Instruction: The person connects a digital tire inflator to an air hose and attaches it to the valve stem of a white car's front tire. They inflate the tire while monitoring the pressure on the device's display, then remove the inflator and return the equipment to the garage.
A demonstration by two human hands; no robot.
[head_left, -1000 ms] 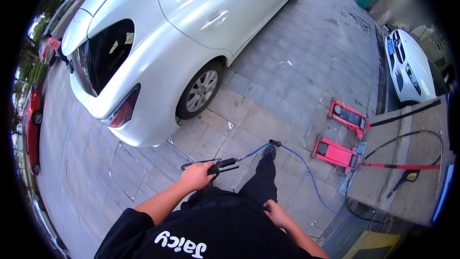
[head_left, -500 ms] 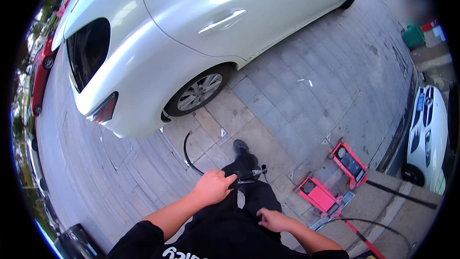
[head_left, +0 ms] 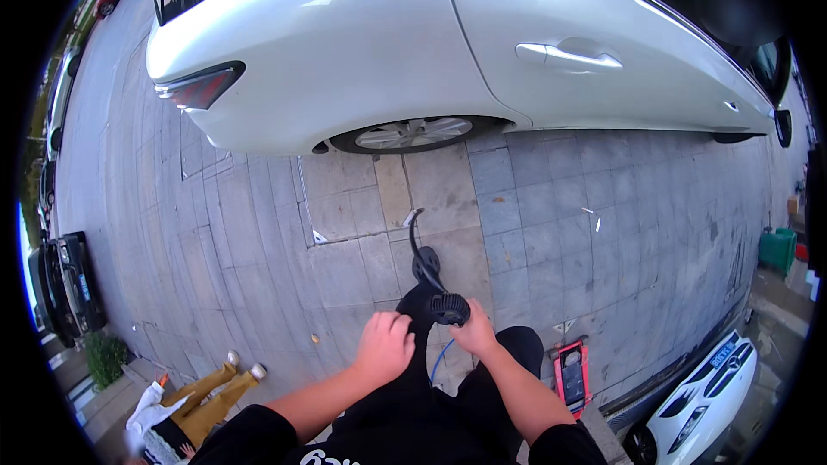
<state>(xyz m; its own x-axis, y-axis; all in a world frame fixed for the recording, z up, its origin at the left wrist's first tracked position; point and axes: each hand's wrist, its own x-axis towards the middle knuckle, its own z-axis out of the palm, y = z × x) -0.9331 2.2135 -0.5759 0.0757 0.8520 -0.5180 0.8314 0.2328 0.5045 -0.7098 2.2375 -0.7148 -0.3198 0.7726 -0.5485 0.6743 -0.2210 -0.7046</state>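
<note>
My right hand (head_left: pixel 473 331) is closed round a tire inflator (head_left: pixel 450 309) with a round, ribbed black head. Its short black hose (head_left: pixel 414 237) curves forward over my shoe, and a light fitting shows at the hose tip. A blue air hose (head_left: pixel 442 362) hangs below the same hand. My left hand (head_left: pixel 385 346) is just left of the inflator, over my dark trouser leg, its fingers curled; what lies inside them is hidden. Ahead stands a white car (head_left: pixel 345 52), its rear wheel (head_left: pixel 413 134) partly under the arch and beyond the hose tip.
A red floor jack (head_left: pixel 572 375) stands on the paving to my right. Farther right are another white car (head_left: pixel 702 396) and a green bin (head_left: pixel 777 250). At lower left is a person in tan trousers (head_left: pixel 207 396); a dark car (head_left: pixel 69 284) stands beyond.
My view has turned right, squarer to the car's side. My right hand has risen from my thigh and taken hold of the inflator, which my left hand held before. The black hose now points straight ahead.
</note>
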